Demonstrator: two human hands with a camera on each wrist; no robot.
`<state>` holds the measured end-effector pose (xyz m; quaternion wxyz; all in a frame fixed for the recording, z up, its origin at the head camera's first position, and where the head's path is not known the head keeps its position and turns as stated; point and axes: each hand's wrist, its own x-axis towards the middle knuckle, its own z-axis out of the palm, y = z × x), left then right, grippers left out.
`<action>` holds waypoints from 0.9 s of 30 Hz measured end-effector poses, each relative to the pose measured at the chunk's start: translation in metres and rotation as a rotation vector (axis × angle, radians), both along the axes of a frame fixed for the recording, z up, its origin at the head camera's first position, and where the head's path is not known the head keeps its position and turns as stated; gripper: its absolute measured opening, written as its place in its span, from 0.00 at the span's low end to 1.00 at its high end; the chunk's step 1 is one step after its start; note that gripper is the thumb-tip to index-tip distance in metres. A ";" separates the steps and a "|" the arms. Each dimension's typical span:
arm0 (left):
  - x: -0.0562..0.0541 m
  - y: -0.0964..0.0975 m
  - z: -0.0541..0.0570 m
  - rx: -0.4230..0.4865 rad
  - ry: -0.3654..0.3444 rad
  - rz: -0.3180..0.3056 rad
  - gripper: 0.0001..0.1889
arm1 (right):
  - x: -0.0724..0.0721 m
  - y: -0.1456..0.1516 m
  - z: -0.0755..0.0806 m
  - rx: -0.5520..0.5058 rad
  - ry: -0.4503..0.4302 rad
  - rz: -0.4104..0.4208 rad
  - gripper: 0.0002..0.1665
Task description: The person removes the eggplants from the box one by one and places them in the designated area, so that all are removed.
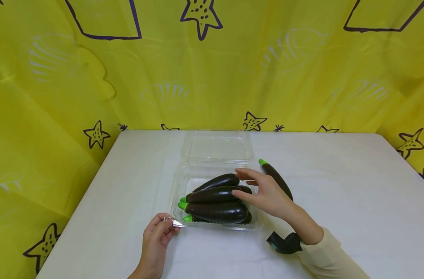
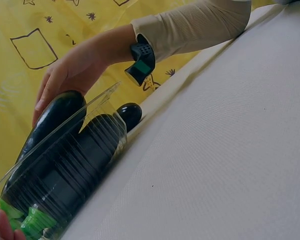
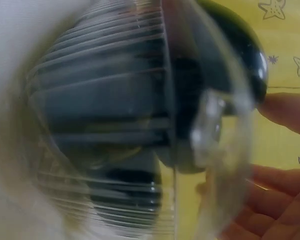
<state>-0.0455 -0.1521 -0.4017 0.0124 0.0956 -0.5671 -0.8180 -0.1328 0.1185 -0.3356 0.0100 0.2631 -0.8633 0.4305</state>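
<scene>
Several dark eggplants with bright green stem ends lie heaped in a clear plastic clamshell box (image 1: 219, 228), whose lid (image 1: 217, 149) is folded back. My left hand (image 1: 154, 237) pinches the box's near left corner between thumb and fingers. Over the right part of the heap, my right hand (image 1: 268, 193) has its fingers loosely spread. Its thumb tip is right at the blunt end of an upper eggplant (image 1: 212, 195), as the right wrist view also shows at the dark rounded end (image 3: 245, 55). Through the ribbed box wall (image 2: 65, 185), the left wrist view shows lower eggplants.
One more eggplant (image 1: 276, 179) lies on the white table (image 1: 341, 193) just right of the box, partly behind my right hand. A yellow cloth (image 1: 226, 73) with drawn stars and fish hangs behind the table and along its sides.
</scene>
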 end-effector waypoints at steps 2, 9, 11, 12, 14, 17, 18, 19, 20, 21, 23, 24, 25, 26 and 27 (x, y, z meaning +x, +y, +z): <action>0.000 0.000 0.000 -0.003 -0.001 0.003 0.07 | 0.000 -0.001 -0.001 0.005 -0.010 0.013 0.33; -0.001 0.001 0.001 -0.005 -0.007 0.005 0.07 | 0.000 -0.004 0.000 0.040 -0.056 0.048 0.34; -0.001 0.001 0.001 -0.002 -0.007 0.006 0.07 | -0.001 -0.005 0.001 0.064 -0.061 0.063 0.35; -0.001 0.001 0.001 -0.002 -0.007 0.007 0.07 | -0.002 -0.006 0.001 0.075 -0.063 0.071 0.35; -0.001 0.001 0.001 -0.002 -0.006 0.005 0.07 | -0.003 -0.007 0.000 0.090 -0.066 0.089 0.35; -0.001 0.001 0.000 -0.001 0.001 0.004 0.07 | -0.005 -0.009 -0.001 0.105 -0.060 0.111 0.35; -0.001 0.001 0.000 -0.001 0.004 0.002 0.07 | -0.006 -0.010 -0.001 0.105 -0.059 0.120 0.34; 0.000 0.001 0.000 0.000 0.007 0.001 0.07 | -0.007 -0.011 -0.001 0.107 -0.059 0.128 0.34; 0.000 0.001 -0.001 0.001 0.011 0.001 0.07 | -0.007 -0.012 -0.002 0.109 -0.059 0.136 0.34; 0.000 0.001 -0.001 0.001 0.015 0.000 0.07 | -0.008 -0.012 -0.002 0.111 -0.063 0.145 0.34; 0.000 0.001 -0.001 0.000 0.020 -0.003 0.07 | -0.010 -0.014 -0.003 0.112 -0.076 0.163 0.33; 0.000 0.001 -0.001 0.000 0.022 -0.003 0.07 | -0.010 -0.015 -0.003 0.113 -0.084 0.170 0.32; 0.000 0.001 -0.002 0.002 0.024 -0.002 0.07 | -0.011 -0.015 -0.004 0.115 -0.090 0.177 0.32; 0.000 0.000 -0.002 0.002 0.025 -0.003 0.07 | -0.011 -0.016 -0.004 0.115 -0.095 0.182 0.32; 0.000 0.000 -0.002 0.002 0.025 -0.004 0.07 | -0.012 -0.017 -0.004 0.114 -0.100 0.185 0.31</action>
